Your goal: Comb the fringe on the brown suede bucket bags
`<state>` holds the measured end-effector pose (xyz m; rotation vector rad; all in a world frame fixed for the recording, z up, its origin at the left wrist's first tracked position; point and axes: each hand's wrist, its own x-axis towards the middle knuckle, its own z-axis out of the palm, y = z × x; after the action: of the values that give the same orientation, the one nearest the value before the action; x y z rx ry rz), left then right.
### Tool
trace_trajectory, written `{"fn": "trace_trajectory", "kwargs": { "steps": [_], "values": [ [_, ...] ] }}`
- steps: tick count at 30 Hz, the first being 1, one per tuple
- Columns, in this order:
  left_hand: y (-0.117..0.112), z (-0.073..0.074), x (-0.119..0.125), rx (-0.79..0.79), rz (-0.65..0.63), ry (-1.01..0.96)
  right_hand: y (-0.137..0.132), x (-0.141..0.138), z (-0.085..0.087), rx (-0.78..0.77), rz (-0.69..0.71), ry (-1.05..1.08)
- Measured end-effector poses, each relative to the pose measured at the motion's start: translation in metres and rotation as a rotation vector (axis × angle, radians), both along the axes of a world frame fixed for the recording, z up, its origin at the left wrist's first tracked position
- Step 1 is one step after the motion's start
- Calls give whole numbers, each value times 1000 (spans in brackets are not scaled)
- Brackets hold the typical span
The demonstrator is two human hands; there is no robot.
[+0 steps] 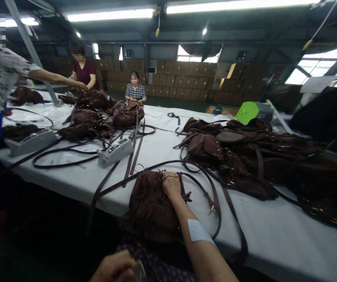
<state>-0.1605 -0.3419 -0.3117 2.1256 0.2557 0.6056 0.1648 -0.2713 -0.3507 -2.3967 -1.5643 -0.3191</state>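
Brown fringed bag (150,203) at the table (274,227)'s near edge; contents hidden. Your right grip (172,184) bends over its top; cannot tell whether closed. Your left grip (116,266) is closed on a small pale object (139,270).

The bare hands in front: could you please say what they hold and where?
The right hand grips the brown bag near its top; the left hand seems to hold a small unidentifiable object.
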Motion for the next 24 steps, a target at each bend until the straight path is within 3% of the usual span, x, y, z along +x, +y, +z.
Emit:
{"fn": "trace_trajectory", "kwargs": {
  "steps": [3,5,9,15,20,24],
  "values": [
    [26,8,-18,-239,337,161,1,0,-1,16,-12,9],
    [43,17,-22,-339,496,179,1,-1,1,25,-9,11],
    [62,26,-9,-370,599,166,-4,-4,5,41,8,17],
    [77,47,33,-221,415,154,-1,1,12,-9,66,96],
    [96,70,106,74,244,225,-12,24,30,-88,144,176],
    [102,58,171,404,120,461,-42,35,32,-83,150,180]
  ]
}}
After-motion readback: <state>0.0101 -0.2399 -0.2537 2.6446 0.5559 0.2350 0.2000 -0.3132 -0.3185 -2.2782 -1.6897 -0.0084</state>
